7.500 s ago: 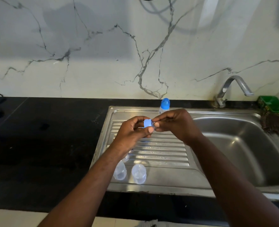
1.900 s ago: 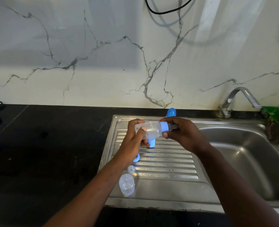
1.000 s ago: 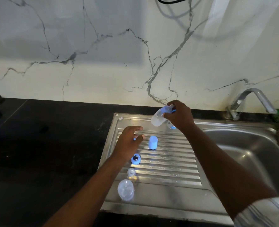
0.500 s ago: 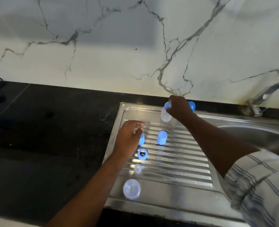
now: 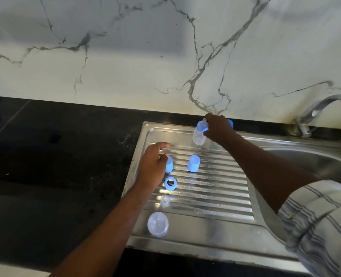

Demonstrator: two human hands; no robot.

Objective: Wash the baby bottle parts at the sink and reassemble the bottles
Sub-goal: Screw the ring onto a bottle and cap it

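R hand (image 5: 217,128) gripping assembled bottle (image 5: 199,136) by its blue collar, fingers curling round it; bottle hanging near-upright at back of drainboard (image 5: 215,198), contact w/ metal unclear; L hand (image 5: 152,166) hovering, fingers loosely extended, thumb touching blue cap (image 5: 169,166); 2nd blue cap (image 5: 193,163) standing just beside; blue ring (image 5: 170,183), clear nipple (image 5: 165,200), clear bottle body (image 5: 158,223) sitting in a row toward front edge.

No readable writing in view.
No lettering, brand, number or sign can be made out on any surface; if the clear bottle (image 5: 198,137) carries any markings, they are too small and blurred to read.
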